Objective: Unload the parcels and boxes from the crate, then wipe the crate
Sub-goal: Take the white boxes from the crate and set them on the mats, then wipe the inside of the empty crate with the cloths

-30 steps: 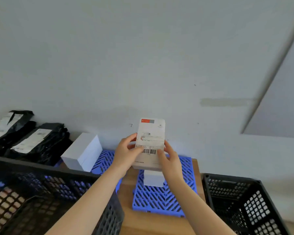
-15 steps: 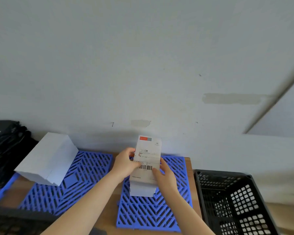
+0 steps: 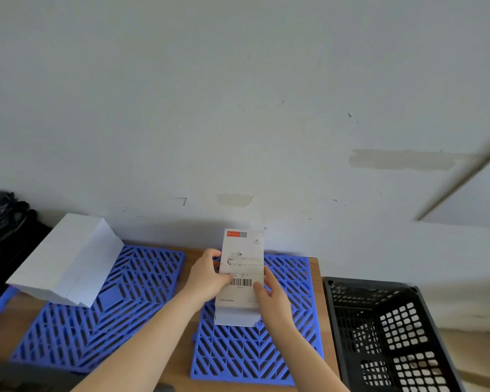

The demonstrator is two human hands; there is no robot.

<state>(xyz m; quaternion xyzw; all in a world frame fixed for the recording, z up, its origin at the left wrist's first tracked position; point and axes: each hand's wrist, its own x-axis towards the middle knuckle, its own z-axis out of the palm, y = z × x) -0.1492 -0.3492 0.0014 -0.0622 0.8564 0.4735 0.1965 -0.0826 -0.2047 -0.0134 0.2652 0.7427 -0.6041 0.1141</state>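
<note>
Labelled box (image 3: 242, 275) is a slim white carton with a printed shipping label and barcode on its upper face. It lies lengthwise toward the wall on the right blue grid mat (image 3: 246, 357), apparently on top of a second white box (image 3: 235, 319) whose front face shows just beneath it. It looks light and stiff, with smooth card faces that could slide on the carton below, so the long side edges are the sensible place to grip rather than the flat top. The left hand (image 3: 207, 278) holds the left edge with its thumb on the label and its fingers curled behind. The right hand (image 3: 272, 295) holds the right edge at about 3 o'clock, thumb by the barcode and fingers along the side. Both hands are closed narrowly on the carton. Whether its full weight already rests on the lower box cannot be told. At 12 o'clock the wall stands close behind, leaving little room to push further back. At 9 o'clock a left blue grid mat (image 3: 111, 321) carries a large white box (image 3: 65, 261), well apart, with open mat between. Beyond that lie black bags (image 3: 3, 222). At 3 to 4 o'clock a black mesh crate (image 3: 379, 287) sits just past the wooden table (image 3: 176, 374) edge, so a sideways slip that way risks a fall. Toward 6 o'clock the mat is bare, the freest way to draw back.
</note>
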